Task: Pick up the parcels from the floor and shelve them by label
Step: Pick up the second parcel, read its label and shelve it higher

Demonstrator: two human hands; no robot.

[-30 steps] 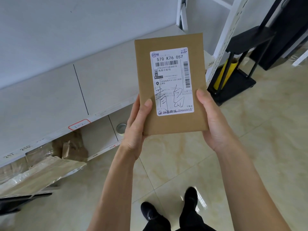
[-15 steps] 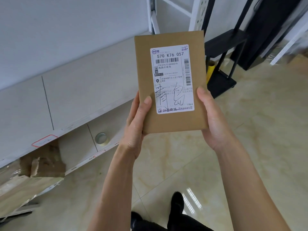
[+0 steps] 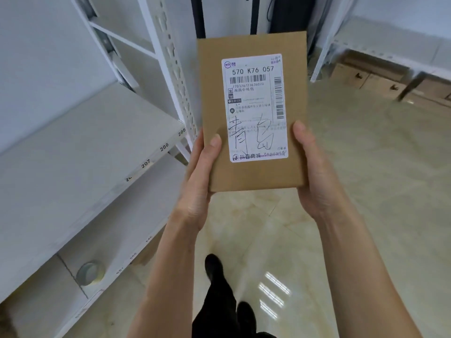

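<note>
A flat brown cardboard parcel [image 3: 253, 176] is held upright in front of me, its white shipping label [image 3: 255, 108] facing the camera with "570 K76 057" and handwritten characters on it. My left hand [image 3: 199, 172] grips its lower left edge, thumb on the front face. My right hand [image 3: 314, 172] grips its lower right edge, thumb on the front too. A white shelf board [image 3: 80, 152] with small numbers 205, 206, 207 along its front edge lies to the left, at about hand height.
A white perforated shelf upright [image 3: 174, 62] stands just left of the parcel. A roll of tape [image 3: 90, 273] sits on the lower shelf. Brown boxes [image 3: 371, 74] lie under another white shelf at the far right. My feet stand on glossy beige floor tiles [image 3: 366, 191].
My view has swung to the right along the shelving while I walk; the parcel stays held in both hands the same way. The torn cardboard on the lower left has left the view.
</note>
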